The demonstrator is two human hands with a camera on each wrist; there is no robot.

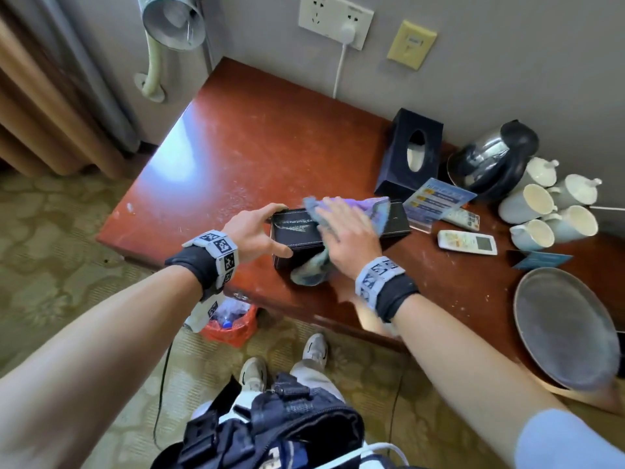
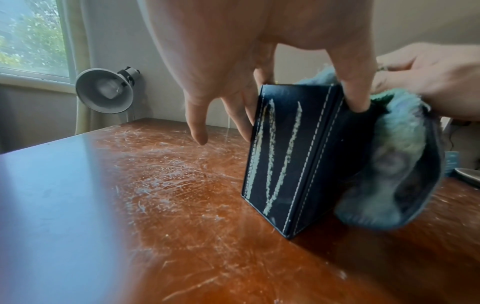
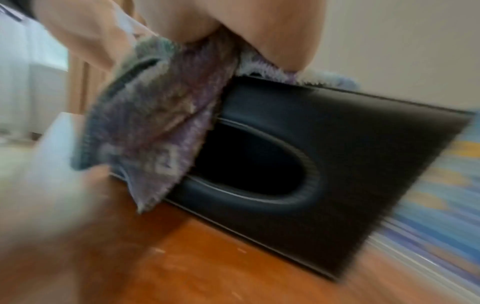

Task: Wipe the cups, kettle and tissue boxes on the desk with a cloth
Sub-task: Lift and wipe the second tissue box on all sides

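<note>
A black tissue box (image 1: 297, 231) lies on its side in the middle of the reddish desk (image 1: 253, 147), with pale streaks on its end face (image 2: 275, 154). My left hand (image 1: 260, 231) grips its left end, thumb (image 2: 355, 96) on the near side and fingers on the far side. A blue-purple cloth (image 1: 375, 208) is draped over the top of the box, and my right hand (image 1: 345, 228) presses flat on it. The cloth (image 3: 155, 123) hangs over the oval opening (image 3: 254, 164). A second black tissue box (image 1: 411, 154) stands at the wall beside a steel kettle (image 1: 490, 160) and several white cups (image 1: 548, 204).
Two remote controls (image 1: 468, 242) and a blue leaflet stand (image 1: 436, 201) lie right of the box. A grey oval tray (image 1: 568, 330) sits at the front right. A desk lamp (image 1: 172, 22) stands at the back left. A red-lined waste bin (image 1: 233, 319) is under the desk's front edge.
</note>
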